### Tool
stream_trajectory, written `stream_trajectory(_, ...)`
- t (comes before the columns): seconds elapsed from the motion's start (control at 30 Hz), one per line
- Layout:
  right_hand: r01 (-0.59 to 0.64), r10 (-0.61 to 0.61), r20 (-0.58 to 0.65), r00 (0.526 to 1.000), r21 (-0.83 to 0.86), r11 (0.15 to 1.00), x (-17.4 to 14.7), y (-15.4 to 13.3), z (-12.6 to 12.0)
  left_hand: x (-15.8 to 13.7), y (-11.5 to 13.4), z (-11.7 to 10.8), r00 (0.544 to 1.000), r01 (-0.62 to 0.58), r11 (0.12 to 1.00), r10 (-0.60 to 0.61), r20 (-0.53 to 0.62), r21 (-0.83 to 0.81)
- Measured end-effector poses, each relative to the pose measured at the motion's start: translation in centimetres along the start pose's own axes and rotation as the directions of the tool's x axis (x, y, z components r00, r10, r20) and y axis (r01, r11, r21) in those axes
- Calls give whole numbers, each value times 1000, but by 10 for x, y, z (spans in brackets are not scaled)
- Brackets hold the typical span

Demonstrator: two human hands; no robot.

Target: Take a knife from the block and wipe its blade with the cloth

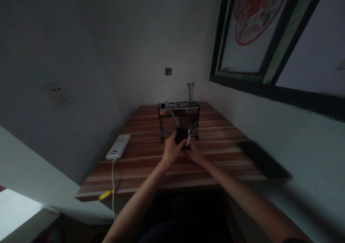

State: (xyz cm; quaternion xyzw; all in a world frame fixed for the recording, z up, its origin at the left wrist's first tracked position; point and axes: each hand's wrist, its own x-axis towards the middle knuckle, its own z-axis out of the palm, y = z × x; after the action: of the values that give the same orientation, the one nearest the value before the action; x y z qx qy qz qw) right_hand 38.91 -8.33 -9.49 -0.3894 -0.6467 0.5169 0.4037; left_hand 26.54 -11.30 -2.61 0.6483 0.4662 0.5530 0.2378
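The left hand [170,149] grasps a small black item [181,135] in front of the metal rack [179,111], over the table [142,169]; the right hand [196,155] meets its lower edge, finger grip unclear. This looks like two-handed handling, where the next move calls for a steady left hold

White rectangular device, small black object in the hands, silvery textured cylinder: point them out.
White rectangular device [120,146]: head view, middle of top face.
Small black object [181,134]: head view, surface facing camera.
Silvery textured cylinder [191,92]: head view, middle of side.
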Motion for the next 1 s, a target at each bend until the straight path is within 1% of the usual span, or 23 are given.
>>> stream_trajectory(0.13, 38, -38, -2, 999, -12, 999, 0, -2, 0, 0, -4, 1, 1000, -20, 1000, 21, 21, -14)
stream_trajectory(0.33, 39, -38, 15, 999, -29, 999, 1, -1, 0, -2, -6, 1, 1000, 4, 1000, -4, -3, 8)
stream_trajectory(0.5, 57, -57, 0, 998, -15, 998, 1, 1, 0, 0, -6, -2, 1000, 18, 1000, -18, 1, 0)
stream_trajectory(0.57, 62, -61, 24, 998, -20, 998, 0, -2, 0, 1, -7, -3, 1000, 26, 1000, -26, 3, -10)
stream_trajectory(0.67, 35, -31, 59, 998, -53, 998, -2, -7, 0, 3, -6, -6, 999, 41, 999, -41, 6, -29)
stream_trajectory(0.83, 54, -48, 72, 996, -78, 995, -3, -11, 1, 7, 4, -14, 999, 37, 999, -37, -3, 10)
stream_trajectory(1.0, 50, -41, 90, 995, -96, 994, -6, -18, 4, 17, 21, -33, 998, 13, 999, -10, -60, 38)
